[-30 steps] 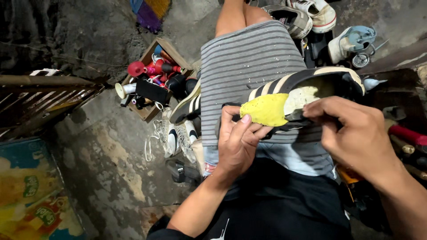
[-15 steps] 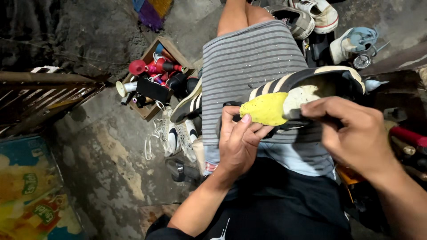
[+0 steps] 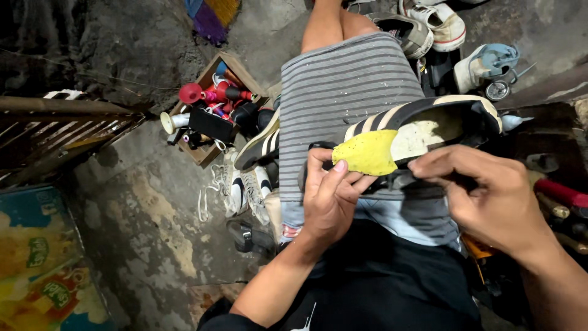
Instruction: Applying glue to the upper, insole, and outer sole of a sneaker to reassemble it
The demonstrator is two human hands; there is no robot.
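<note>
Hands: two, a left hand (image 3: 331,196) and a right hand (image 3: 490,196).
Black shoe with white stripes and a yellow-and-white inner sole (image 3: 422,132), held up: one.
Black-and-white striped shoe (image 3: 260,144) by the box: one.
White sneakers on the floor beside the box (image 3: 242,190): apparently two, though tangled laces blur the count.
Pale sneakers at the top edge (image 3: 429,24): two.
White and light-blue shoe (image 3: 487,64): one.
Open wooden box of bottles and tools (image 3: 214,110): one.
Red funnel-shaped piece (image 3: 191,94): one.
</note>
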